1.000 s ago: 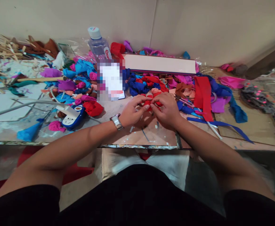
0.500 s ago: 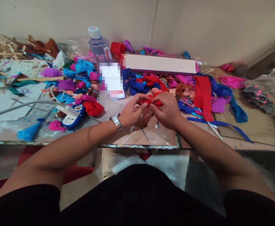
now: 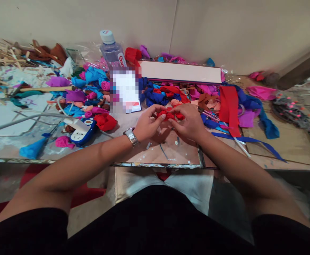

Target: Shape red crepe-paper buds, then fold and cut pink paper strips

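Between my two hands is a piece of crumpled red crepe paper [image 3: 166, 114], held a little above the table. My left hand [image 3: 150, 122], with a metal watch [image 3: 131, 137] on its wrist, pinches the paper's left side between thumb and fingers. On the other side, the thumb and fingers of my right hand [image 3: 188, 120] close on the same paper. Some of it is hidden behind the fingers. Just beyond my hands lie dark blue crepe pieces [image 3: 155, 96]. A long red strip [image 3: 228, 109] lies to the right of my right hand, near pink-handled scissors [image 3: 210, 115].
A phone [image 3: 127, 92] with a blurred screen leans near a water bottle [image 3: 112, 51]. Left of my arm sits a blue and white power strip [image 3: 82, 132] with a grey cable. A long white box [image 3: 180, 72] lies at the back. Colourful paper flowers and wooden sticks [image 3: 6, 55] cover the left.
My fingers have shifted slightly on the red paper, and more of it shows between my hands. The right hand has tilted a little. Everything else stays in place.
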Tool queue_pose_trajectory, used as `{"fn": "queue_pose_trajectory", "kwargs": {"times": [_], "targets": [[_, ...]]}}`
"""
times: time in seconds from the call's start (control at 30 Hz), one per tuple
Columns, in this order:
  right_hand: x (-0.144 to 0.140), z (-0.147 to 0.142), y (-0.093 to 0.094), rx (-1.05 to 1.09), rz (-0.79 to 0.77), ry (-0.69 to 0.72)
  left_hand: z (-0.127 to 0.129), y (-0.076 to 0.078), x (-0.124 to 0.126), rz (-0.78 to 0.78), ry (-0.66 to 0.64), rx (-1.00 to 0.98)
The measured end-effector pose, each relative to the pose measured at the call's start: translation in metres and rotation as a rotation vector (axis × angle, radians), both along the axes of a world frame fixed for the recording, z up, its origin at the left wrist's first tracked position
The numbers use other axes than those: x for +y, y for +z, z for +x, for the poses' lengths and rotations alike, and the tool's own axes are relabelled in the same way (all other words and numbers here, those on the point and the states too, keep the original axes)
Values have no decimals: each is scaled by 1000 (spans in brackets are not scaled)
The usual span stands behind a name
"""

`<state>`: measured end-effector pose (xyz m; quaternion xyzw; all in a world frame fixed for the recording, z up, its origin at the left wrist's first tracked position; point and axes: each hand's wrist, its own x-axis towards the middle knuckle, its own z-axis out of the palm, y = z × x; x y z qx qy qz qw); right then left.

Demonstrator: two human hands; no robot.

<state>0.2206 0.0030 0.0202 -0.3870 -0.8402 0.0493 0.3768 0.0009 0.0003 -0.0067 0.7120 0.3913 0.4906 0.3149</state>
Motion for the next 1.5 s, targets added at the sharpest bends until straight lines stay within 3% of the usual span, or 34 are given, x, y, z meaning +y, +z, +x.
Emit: {"fn": "queue_pose_trajectory", "kwargs": {"times": [0.33, 0.63, 0.93, 1.23, 1.5], "targets": [[5, 6, 0, -144, 56, -26, 0, 7, -3, 7, -3, 30], [3, 2, -1, -80, -16, 20, 2, 2, -3, -89, -102, -137], [4, 3, -4, -41, -20, 21, 3, 2, -2, -102, -182, -153], [2, 1, -3, -20, -27, 42, 0, 7, -3, 27, -52, 83], [4, 1, -5, 0, -46, 44, 1, 1, -1, -4, -97, -1]]}}
